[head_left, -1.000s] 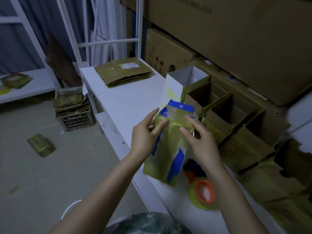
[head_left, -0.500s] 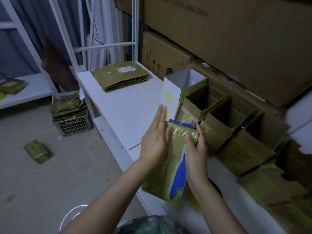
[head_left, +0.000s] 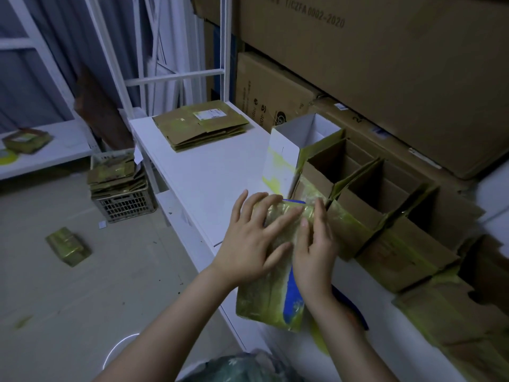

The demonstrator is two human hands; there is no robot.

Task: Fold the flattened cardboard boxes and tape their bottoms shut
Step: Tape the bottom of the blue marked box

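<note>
Pressing the taped box (head_left: 264, 299) at the counter (head_left: 209, 172) edge, left hand (head_left: 248, 244) flat, fingers spread. Right hand (head_left: 314, 249) flat too; neither grip curled.

— Where is the flat pile lying?
— The stack of flattened boxes (head_left: 201, 125) is lying at the far end of the table (head_left: 209, 172), well apart from the hands.
— And the folded ones?
— The row of open boxes (head_left: 385, 194) is standing along the table's right side, with cartons (head_left: 385, 78) sitting behind it. The left hand (head_left: 248, 244) and right hand (head_left: 314, 252) are pressing on a box (head_left: 272, 293) at the near edge, touching that row's left end.
— And on the floor?
— A crate (head_left: 124, 205) is sitting just left of the table, and a package (head_left: 67, 245) is lying further left.
</note>
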